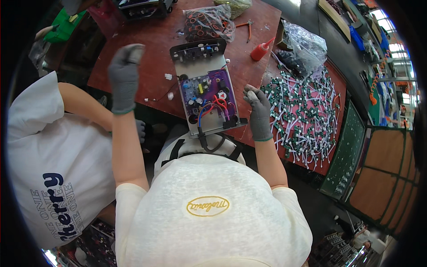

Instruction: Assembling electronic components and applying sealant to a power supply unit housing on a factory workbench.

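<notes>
An opened metal chassis (185,71) lies between my hands at the table's near edge. Inside it sits a purple circuit board (217,80) with red and blue wires, and a black cord (203,141) hangs from its near end toward my lap. My left hand (126,73), in a grey glove, is raised to the left of the chassis with its fingers curled in. My right hand (259,111), gloved too, is closed just right of the chassis, beside a pile of small green boards with white cables (304,113). Whatever either hand may hold is hidden.
A clear bag of black and orange rings (207,24), orange-handled pliers (246,29) and a red squeeze bottle (260,51) lie along the far side of the reddish table (153,38). Another crumpled plastic bag (304,42) rests behind the pile. A co-worker (62,142) sits close on my left.
</notes>
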### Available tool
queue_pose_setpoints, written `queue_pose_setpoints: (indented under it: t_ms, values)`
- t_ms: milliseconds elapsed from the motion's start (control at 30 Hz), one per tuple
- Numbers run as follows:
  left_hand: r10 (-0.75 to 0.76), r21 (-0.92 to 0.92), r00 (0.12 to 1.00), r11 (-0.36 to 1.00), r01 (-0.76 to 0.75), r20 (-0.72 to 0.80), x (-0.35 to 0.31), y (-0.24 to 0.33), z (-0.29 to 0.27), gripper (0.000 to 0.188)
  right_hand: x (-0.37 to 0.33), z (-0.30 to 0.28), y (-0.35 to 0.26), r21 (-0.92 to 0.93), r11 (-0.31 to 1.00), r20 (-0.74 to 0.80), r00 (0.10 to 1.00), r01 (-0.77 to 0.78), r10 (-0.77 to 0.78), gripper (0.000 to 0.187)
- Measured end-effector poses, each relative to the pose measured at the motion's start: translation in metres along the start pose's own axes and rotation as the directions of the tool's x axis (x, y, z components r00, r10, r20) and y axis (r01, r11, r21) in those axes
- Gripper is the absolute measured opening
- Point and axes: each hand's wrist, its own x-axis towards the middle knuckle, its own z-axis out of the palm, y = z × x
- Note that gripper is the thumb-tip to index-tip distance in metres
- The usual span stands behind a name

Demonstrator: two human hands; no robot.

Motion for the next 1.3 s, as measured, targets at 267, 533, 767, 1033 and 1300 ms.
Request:
queue_pose_setpoints:
  t_ms: [267, 533, 767, 1033, 1300]
  values:
    - [0.197, 0.399, 0.969, 0.884, -0.242, 0.150, -0.033, 0.017, 0.022, 0.018, 0.049, 0.032, 0.004, -0.323, 0.922, 0.233, 0.962, 0.214, -0.141, 0.026]
    - [-0.052, 0.228, 0.969, 0.974, -0.005, 0.243, -0.051, -0.005, 0.034, 0.015, 0.064, 0.059, -0.012, -0.301, 0.954, 0.233, 0.969, -0.008, 0.081, 0.035]
    - [-0.116, 0.207, 0.961, 0.976, 0.064, 0.250, -0.047, -0.013, -0.001, 0.027, 0.063, 0.064, -0.014, -0.154, 0.988, 0.193, 0.981, -0.007, 0.037, 0.027]
    - [0.270, 0.283, 0.911, 0.889, -0.360, 0.312, -0.081, -0.039, 0.028, 0.052, 0.072, 0.046, 0.001, -0.217, 0.970, 0.332, 0.943, 0.108, -0.031, 0.033]
    - [-0.005, 0.206, 0.974, 0.978, -0.043, 0.226, -0.058, -0.033, 0.038, 0.022, 0.064, 0.078, -0.023, -0.236, 0.964, 0.253, 0.966, 0.121, -0.059, 0.033]
